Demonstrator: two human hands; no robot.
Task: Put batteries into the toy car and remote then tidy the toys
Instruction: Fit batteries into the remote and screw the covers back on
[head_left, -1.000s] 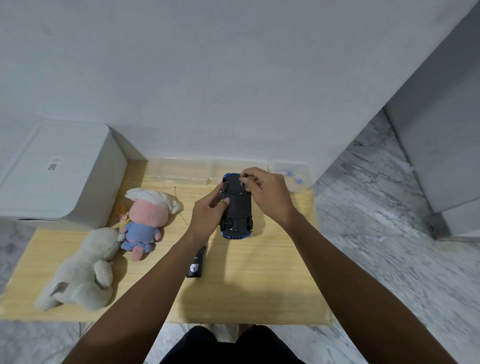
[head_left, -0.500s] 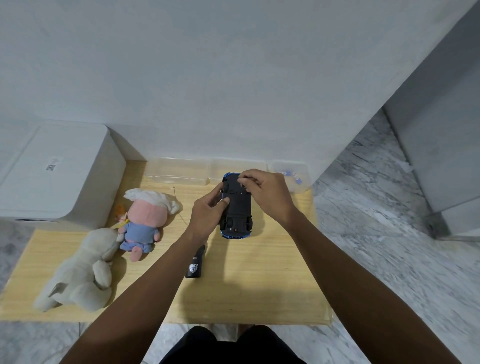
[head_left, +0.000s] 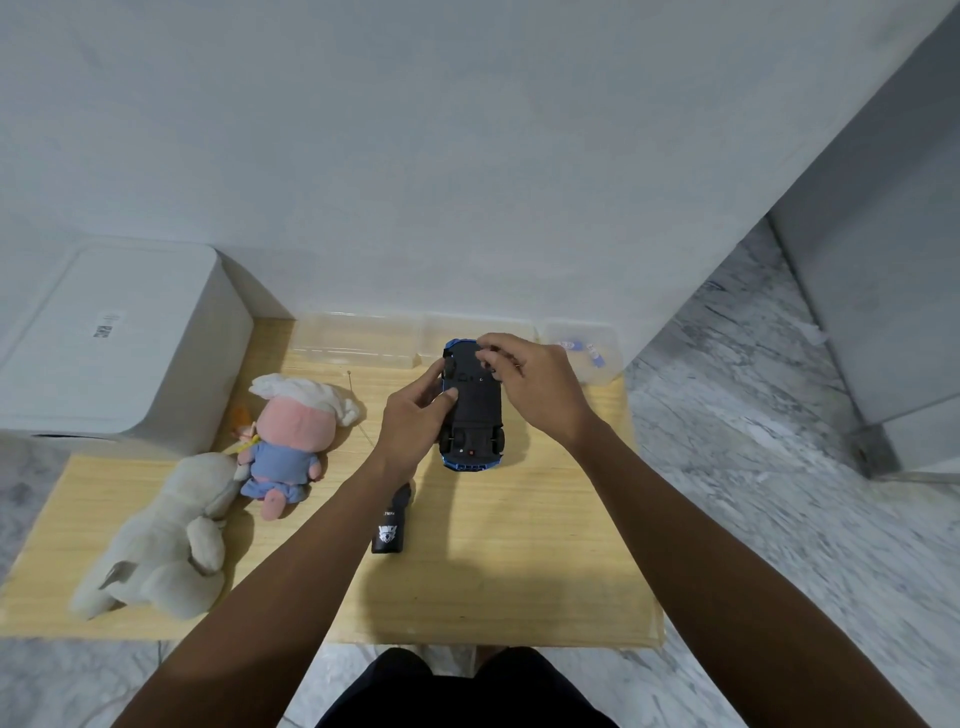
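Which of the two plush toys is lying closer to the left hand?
The pink-faced plush in blue clothes; the grey-white plush lies farther from the left hand, nearer the table's front-left corner.

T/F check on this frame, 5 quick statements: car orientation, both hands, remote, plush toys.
1. The toy car is held underside up. True.
2. The left hand grips the remote. False: the left hand holds the side of the car; the remote lies on the wooden table, untouched.
3. The right hand has its fingertips at the far end of the car's underside. True.
4. Both plush toys sit right of the car. False: the pink plush and the white plush lie left of it.
5. The clear tub near the table's far right corner holds small blue-and-white items. True.
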